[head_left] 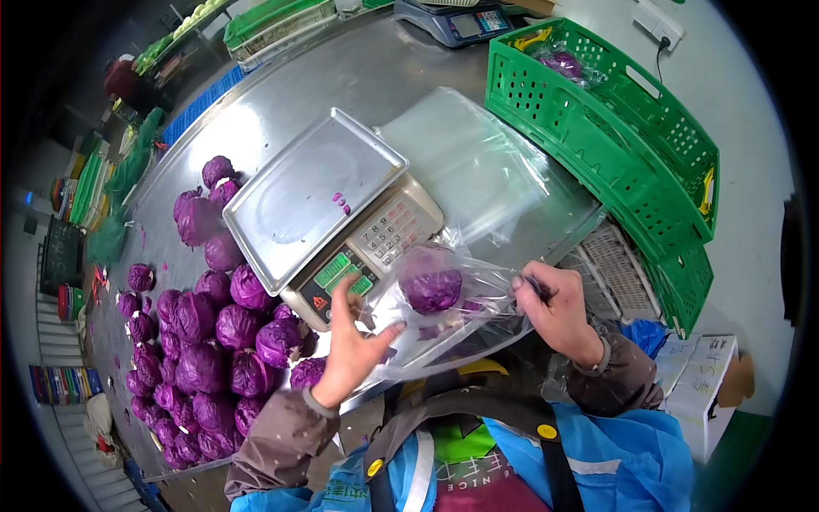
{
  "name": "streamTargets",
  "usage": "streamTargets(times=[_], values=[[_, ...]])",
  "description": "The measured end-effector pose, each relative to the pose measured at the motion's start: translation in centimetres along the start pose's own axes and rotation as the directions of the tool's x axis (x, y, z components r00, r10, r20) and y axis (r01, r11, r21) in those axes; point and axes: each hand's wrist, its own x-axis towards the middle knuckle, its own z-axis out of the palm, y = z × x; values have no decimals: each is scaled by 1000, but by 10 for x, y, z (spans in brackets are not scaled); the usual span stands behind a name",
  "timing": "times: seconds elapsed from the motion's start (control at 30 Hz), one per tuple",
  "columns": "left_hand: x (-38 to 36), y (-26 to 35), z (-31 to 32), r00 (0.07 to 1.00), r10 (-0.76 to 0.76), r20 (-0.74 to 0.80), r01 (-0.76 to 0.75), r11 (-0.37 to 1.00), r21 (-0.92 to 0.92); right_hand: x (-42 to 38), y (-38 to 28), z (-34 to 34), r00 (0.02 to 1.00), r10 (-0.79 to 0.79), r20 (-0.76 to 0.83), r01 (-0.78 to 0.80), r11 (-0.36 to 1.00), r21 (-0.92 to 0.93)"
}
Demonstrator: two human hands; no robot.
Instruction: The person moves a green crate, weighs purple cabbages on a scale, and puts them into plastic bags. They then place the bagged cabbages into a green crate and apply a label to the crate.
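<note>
While both hands (350,346) (554,311) have fingers pinching the plastic bag (444,316) taut, the purple cabbage (431,290) sits cradled beside the scale (328,200).

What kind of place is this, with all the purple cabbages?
Probably a vegetable packing room. A pile of red cabbages lies on a steel table beside a weighing scale, with green crates nearby.
</note>
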Motion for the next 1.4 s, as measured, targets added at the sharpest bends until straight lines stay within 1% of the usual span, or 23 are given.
streamTargets(times=[0.03, 0.07, 0.1, 0.13, 0.17, 0.23, 0.3, 0.37, 0.4, 0.47, 0.5, 0.57, 0.73, 0.8, 0.83, 0.93, 1.0, 1.07, 1.13, 1.17, 1.2, 1.37, 1.4], values=[[-13, -15, 9, 999, 2, -53, -8, 993, -117, -1, -1, 1, 999, -43, 3, 43, 999, -23], [-26, -1, 8, 936, -325, 134, 350, 823, -448, -1, -3, 1, 999, -41, 19, 42, 999, -22], [-35, 13, 5, 755, -517, 403, 638, 436, -635, -1, -5, 1, 998, -59, 18, 60, 997, -57], [-39, 9, -1, 612, -458, 645, 784, 245, -570, -2, -7, 1, 997, -74, 20, 76, 993, -91], [-44, 7, 0, 482, -469, 740, 850, 45, -525, -2, -8, 1, 997, -70, 41, 73, 993, -88], [-52, 3, 6, 426, -283, 860, 901, 41, -432, 1, -11, 1, 992, -125, 30, 129, 970, -207], [-52, 22, 4, 433, -338, 836, 897, 71, -437, 3, -29, 0, 996, -60, 68, 75, 966, -248], [-53, 33, 2, 537, -285, 794, 842, 126, -524, 7, -55, 9, 879, -435, -195, 357, 872, -333], [-52, 40, -1, 535, -274, 799, 843, 102, -529, 5, -56, 13, 882, -435, -183, 361, 872, -331], [-53, 46, -4, 538, -247, 806, 839, 61, -541, -4, -60, 18, 785, -601, 152, 619, 764, -179], [-52, 48, -4, 541, -217, 813, 836, 29, -549, -6, -62, 29, 763, -579, 287, 636, 751, -177], [-54, 46, -4, 548, -219, 807, 826, -12, -564, -14, -53, 43, 746, -445, 495, 590, 786, -183], [-56, 50, -5, 590, -208, 780, 779, -107, -618, -22, -59, 51, 742, -416, 526, 612, 741, -276], [-55, 45, -7, 638, -37, 769, 741, -244, -626, -24, -61, 50, 738, -441, 511, 635, 711, -302], [-55, 44, -4, 640, -33, 767, 740, -242, -628, -25, -60, 51, 729, -443, 522, 646, 698, -309], [-57, 43, 3, 632, -189, 752, 742, -134, -657, -27, -53, 55, 708, -437, 555, 659, 691, -297], [-55, 45, 2, 652, -258, 713, 751, 89, -655, -26, -52, 55, 700, -429, 570, 659, 696, -285], [-54, 59, -2, 675, -264, 689, 732, 123, -670, -17, -62, 50, 716, -450, 533, 611, 774, -168], [-47, 57, -5, 705, -219, 675, 707, 136, -694, -5, -106, -13, 706, -407, 580, 465, 884, 54], [-44, 48, -6, 707, -168, 687, 706, 112, -699, -22, -81, -68, 666, -414, 620, 572, 817, -68], [-43, 42, -8, 695, -144, 705, 719, 100, -688, -30, -77, -75, 665, -412, 623, 568, 820, -64], [-46, 39, -10, 669, -140, 730, 743, 116, -659, -44, -71, -90, 706, -708, 15, 670, 675, 308], [-47, 40, -9, 673, -101, 732, 739, 127, -662, -21, -107, -45, 790, -463, 401, 495, 869, 28]])
